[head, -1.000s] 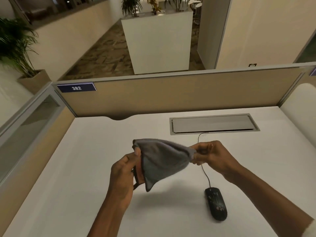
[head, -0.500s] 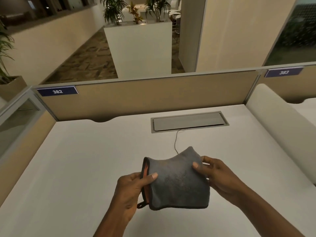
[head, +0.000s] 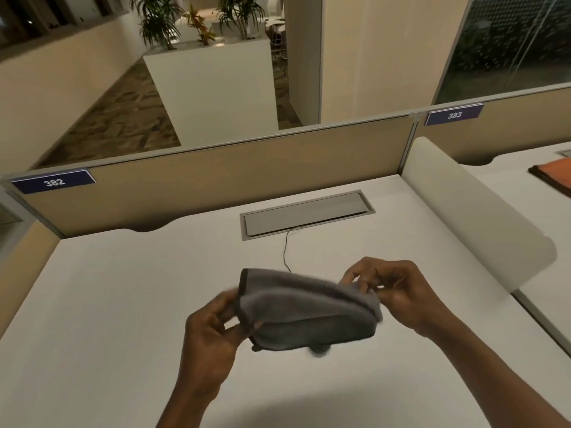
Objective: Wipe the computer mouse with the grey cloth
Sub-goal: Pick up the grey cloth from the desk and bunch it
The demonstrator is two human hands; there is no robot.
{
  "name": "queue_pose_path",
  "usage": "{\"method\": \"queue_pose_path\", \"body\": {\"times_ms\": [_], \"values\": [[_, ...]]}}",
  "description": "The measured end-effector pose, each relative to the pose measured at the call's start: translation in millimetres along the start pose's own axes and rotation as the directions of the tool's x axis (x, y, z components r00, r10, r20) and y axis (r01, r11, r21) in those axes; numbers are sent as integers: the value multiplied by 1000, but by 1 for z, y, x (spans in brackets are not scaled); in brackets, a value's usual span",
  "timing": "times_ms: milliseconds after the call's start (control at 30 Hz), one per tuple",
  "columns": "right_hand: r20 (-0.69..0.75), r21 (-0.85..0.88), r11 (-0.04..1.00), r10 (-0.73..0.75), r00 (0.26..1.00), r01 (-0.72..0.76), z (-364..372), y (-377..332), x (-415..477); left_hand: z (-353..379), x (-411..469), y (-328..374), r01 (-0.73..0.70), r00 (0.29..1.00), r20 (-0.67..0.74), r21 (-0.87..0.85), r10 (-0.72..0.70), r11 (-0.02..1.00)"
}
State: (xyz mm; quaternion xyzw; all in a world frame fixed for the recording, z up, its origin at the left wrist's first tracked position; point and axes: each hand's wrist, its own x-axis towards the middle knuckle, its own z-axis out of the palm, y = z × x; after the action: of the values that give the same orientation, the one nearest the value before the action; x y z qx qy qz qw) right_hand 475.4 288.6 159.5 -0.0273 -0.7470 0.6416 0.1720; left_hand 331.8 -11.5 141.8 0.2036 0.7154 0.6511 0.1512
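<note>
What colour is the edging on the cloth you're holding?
Dark, near black, along the left edge of the grey cloth, next to the left hand. Head view shows it.

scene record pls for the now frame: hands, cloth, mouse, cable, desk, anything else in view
left hand: gripping the left edge of the grey cloth
right hand: pinching the cloth's right end
grey cloth: folded, held above the desk between both hands
mouse: mostly hidden behind the cloth; only a dark blurred bit shows under its lower edge
cable: runs from the grommet tray down behind the cloth
wiping: not started
other: partition labels 382 and 383; orange item on next desk
</note>
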Motion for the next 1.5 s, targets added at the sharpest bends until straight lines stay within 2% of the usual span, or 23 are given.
{"method": "queue_pose_path", "body": {"times_ms": [67, 133, 300, 400, 500, 633, 733, 833, 933, 1067, 1133, 1200, 1333, 1500], "values": [[-56, 21, 999, -31, 998, 33, -4, 1, 1, 0, -2, -1, -119, 991, 63, -23, 121, 993], [-122, 35, 999, 9, 993, -5, -4, 8, 0, 4, -4, -5, -178, 979, 99, -17, 179, 984], [-210, 36, 996, 93, 973, -87, 2, 17, -4, 9, -9, -7, -229, 973, 39, 30, 227, 973], [-201, -5, 994, 108, 974, -112, 3, 15, -4, 9, -11, -2, -204, 979, -5, 10, 204, 979], [-190, -49, 994, 85, 978, -96, 4, 11, -2, 6, -11, -1, -283, 959, 54, 90, 279, 955], [-147, -52, 997, 45, 988, -53, 2, 6, 3, 0, -8, 4, -296, 954, 51, -12, 296, 955], [-103, 23, 997, 79, 992, -77, 1, 6, 3, -6, -4, 7, -257, 962, 75, -83, 263, 963], [-67, 158, 983, 108, 992, -97, 0, 6, 5, -8, 0, 3, -194, 977, 88, -42, 197, 980], [-56, 304, 936, 201, 978, -175, 3, 6, 4, -6, 0, -2, -152, 978, 146, 7, 149, 988], [-50, 402, 879, 300, 953, -256, 6, 7, -2, -2, -4, -10, -92, 970, 230, 73, 73, 993], [-17, 448, 855, 301, 953, -262, 5, 5, -6, 2, -5, -14, -56, 967, 253, 101, 29, 993], [8, 408, 877, 273, 962, -252, 5, 3, -10, 10, -5, -16, -27, 965, 263, 138, -10, 990], [14, 154, 955, 256, 967, -255, 8, 1, -13, 33, -4, -8, -76, 960, 281, 252, 2, 965], [156, 14, 979, 201, 967, -206, 4, -7, -10, 66, 6, 8, -117, 939, 343, 281, 14, 952]]}}
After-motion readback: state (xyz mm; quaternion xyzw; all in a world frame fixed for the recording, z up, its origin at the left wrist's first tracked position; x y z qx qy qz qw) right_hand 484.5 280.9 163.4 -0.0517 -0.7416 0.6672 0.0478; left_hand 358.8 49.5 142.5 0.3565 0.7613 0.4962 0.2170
